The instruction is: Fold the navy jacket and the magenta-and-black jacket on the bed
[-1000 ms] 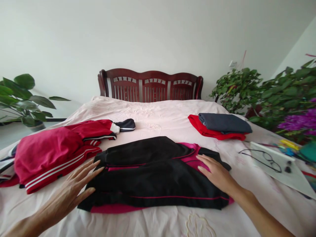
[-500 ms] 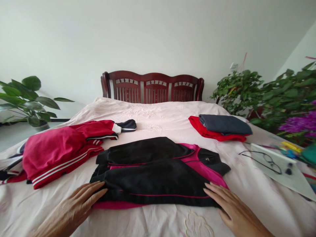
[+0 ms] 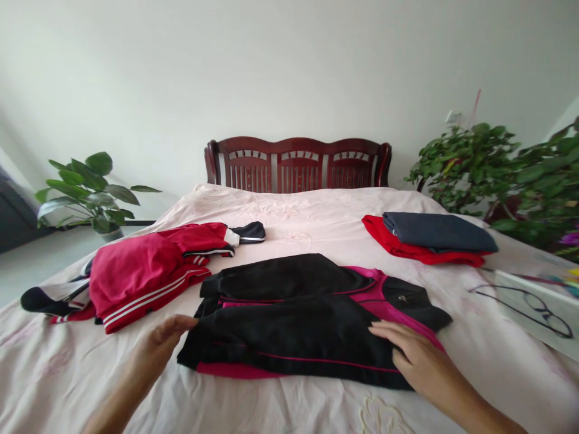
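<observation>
In front of me a black jacket [image 3: 298,331] with magenta panels and piping lies flat, its sleeves folded across the body and its collar toward the right. My left hand [image 3: 165,337] pinches the nearer sleeve at its cuff end, on the jacket's left side. At the shoulder end, the bent fingers of my right hand [image 3: 414,355] grip the same sleeve; the thumb is partly hidden. Left of it sits a red jacket [image 3: 136,265] with white stripes and dark sleeve parts, loosely bunched.
A folded dark grey garment [image 3: 441,232] rests on a folded red one [image 3: 375,235] at the right. Glasses [image 3: 538,307] lie on a pale board near the right edge. The pink bedsheet [image 3: 289,211] reaches a wooden headboard [image 3: 298,163]. Potted plants [image 3: 93,193] flank the bed.
My left hand has gone from lying flat on the cuff to pinching it. My right hand's fingers have closed in on the sleeve near the shoulder. The view has swung left.
</observation>
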{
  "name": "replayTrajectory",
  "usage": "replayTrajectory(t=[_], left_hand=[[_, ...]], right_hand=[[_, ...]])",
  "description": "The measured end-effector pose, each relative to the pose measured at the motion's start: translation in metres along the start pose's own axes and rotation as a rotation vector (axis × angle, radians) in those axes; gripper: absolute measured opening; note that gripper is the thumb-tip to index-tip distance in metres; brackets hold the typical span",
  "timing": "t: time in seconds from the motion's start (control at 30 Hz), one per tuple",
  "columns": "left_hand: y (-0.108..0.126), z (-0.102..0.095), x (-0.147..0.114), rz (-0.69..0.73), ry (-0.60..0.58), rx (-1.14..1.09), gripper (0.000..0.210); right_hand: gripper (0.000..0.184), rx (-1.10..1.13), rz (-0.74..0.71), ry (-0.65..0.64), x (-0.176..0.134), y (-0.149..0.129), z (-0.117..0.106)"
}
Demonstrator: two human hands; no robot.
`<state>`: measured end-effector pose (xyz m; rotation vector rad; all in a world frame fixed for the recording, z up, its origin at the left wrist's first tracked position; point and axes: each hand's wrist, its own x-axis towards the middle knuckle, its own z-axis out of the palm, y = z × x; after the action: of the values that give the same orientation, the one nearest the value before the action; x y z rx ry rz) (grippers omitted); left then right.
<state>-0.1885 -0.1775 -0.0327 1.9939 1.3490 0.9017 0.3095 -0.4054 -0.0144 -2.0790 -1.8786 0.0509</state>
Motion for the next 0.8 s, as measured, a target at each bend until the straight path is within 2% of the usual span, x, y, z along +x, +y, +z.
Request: replayTrajectory(t=[0.07, 0.17, 0.23, 0.33, 0.43, 0.57, 0.67, 0.8], left_hand=[[0.001, 0.001, 0.026, -0.081, 0.081, -0.098, 0.039], [0.004, 0.011, 0.063, -0.169, 0.132, -0.180, 0.057], [0.006, 0.020, 0.082, -0.235, 0.118, -0.218, 0.061], [0.009, 0.033, 0.098, -0.272, 0.119, -0.247, 0.055], [0.010, 0.043, 0.101, -0.281, 0.129, -0.286, 0.046], [0.013, 0.050, 0.095, -0.282, 0.112, -0.369, 0.037], [0.018, 0.049, 0.088, -0.275, 0.077, -0.440, 0.036], [0.028, 0.042, 0.081, -0.324, -0.013, -0.557, 0.040]], right_hand=[[0.053, 0.047, 0.002, 0.034, 0.028, -0.021, 0.003], [0.052, 0.109, 0.020, 0.089, 0.072, -0.039, 0.009], [0.053, 0.138, 0.082, 0.098, 0.101, -0.038, 0.013], [0.052, 0.142, 0.213, 0.100, 0.138, -0.026, 0.015], [0.051, 0.109, 0.285, 0.113, 0.166, -0.017, 0.019], [0.052, 0.075, 0.288, 0.092, 0.194, -0.021, 0.030], [0.050, 0.076, 0.329, 0.076, 0.213, -0.028, 0.037], [0.048, 0.112, 0.495, 0.059, 0.238, -0.030, 0.042]])
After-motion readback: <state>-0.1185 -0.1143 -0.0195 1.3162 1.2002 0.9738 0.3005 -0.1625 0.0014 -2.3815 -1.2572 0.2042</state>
